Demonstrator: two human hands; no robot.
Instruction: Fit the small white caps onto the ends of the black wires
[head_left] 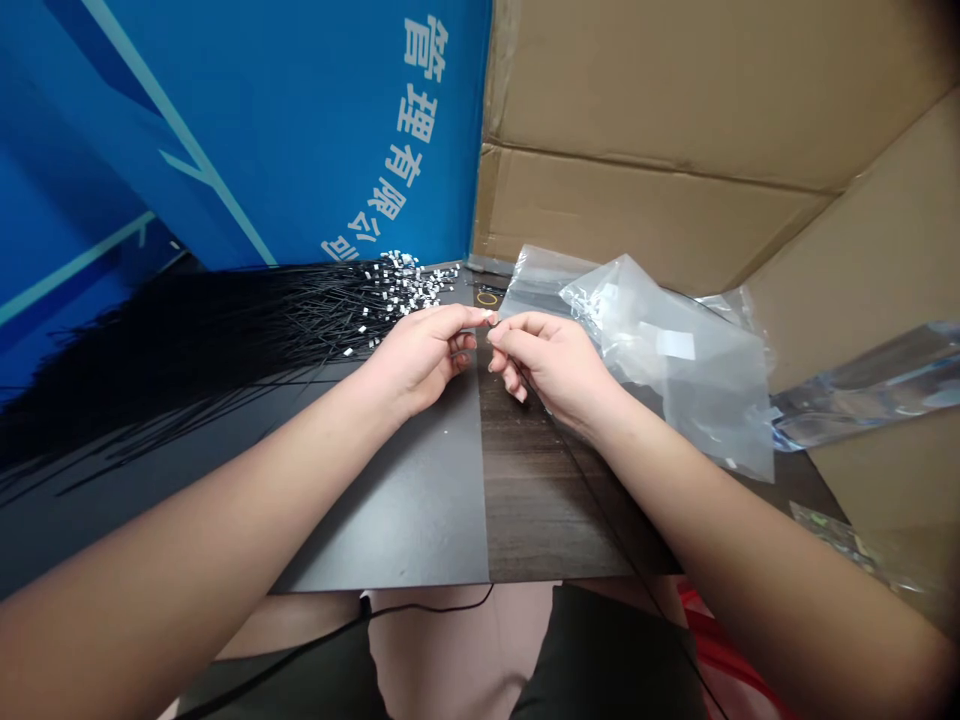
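As the left hand and right hand meet, both close in a pinch on a tiny white piece (too small to identify further).
Thin black wires fan across the dark laminate worktop left of the hands, white connector ends heaped at their far tips; clear plastic bags lie just beside the right hand, against cardboard sheets; blue printed banner behind.

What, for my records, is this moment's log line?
left hand: pinching small white clip | right hand: touching clip | thin black plastic strands: left | clear plastic bag: right
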